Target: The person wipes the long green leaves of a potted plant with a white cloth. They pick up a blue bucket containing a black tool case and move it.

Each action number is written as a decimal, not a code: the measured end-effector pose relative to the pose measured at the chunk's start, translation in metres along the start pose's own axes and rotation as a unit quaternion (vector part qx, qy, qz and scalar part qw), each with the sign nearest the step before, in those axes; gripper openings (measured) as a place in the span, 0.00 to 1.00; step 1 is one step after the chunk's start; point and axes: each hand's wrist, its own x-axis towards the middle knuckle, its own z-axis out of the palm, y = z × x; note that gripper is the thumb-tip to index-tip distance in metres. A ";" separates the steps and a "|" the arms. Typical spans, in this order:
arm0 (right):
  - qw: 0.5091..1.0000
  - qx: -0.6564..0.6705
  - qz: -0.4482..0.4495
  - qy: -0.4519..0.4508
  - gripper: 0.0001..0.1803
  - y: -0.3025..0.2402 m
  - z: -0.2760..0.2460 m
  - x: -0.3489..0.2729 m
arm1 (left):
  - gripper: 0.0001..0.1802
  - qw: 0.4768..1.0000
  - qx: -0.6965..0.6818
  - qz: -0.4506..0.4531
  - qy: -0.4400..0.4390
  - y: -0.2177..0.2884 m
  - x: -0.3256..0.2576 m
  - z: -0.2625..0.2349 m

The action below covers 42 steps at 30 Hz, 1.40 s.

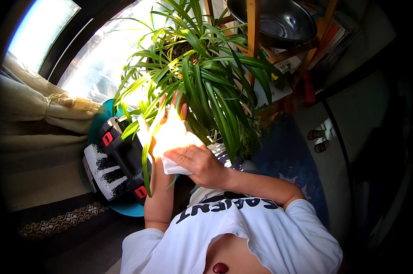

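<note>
A big green spider plant [202,68] with long arching leaves fills the middle of the view. My left hand [167,123] is raised with its fingers apart, palm under one long leaf [147,150] that hangs down over it. My right hand [199,164] presses a white cloth [179,157] against that leaf and the left palm. Sunlight glares on the cloth and on the left hand, hiding detail there.
A black case with red latches [122,157] lies on a teal round stand [128,208] to the left. A metal bowl [275,18] sits on a wooden shelf [288,52] above. A bright window [78,59] and beige curtain [28,100] are at left; a pair of sandals [319,140] lies at right.
</note>
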 end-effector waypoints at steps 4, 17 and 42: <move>0.999 -0.004 0.045 0.006 0.29 -0.006 0.003 -0.014 | 0.43 0.998 -0.054 -0.008 0.024 -0.009 0.003 -0.006; 0.961 0.251 0.113 -0.036 0.18 -0.017 -0.026 -0.041 | 0.41 0.998 0.042 -0.015 0.046 -0.002 -0.012 -0.007; 0.858 0.348 0.314 -0.212 0.11 0.047 -0.128 -0.156 | 0.26 0.903 0.324 0.175 0.222 -0.097 -0.109 -0.027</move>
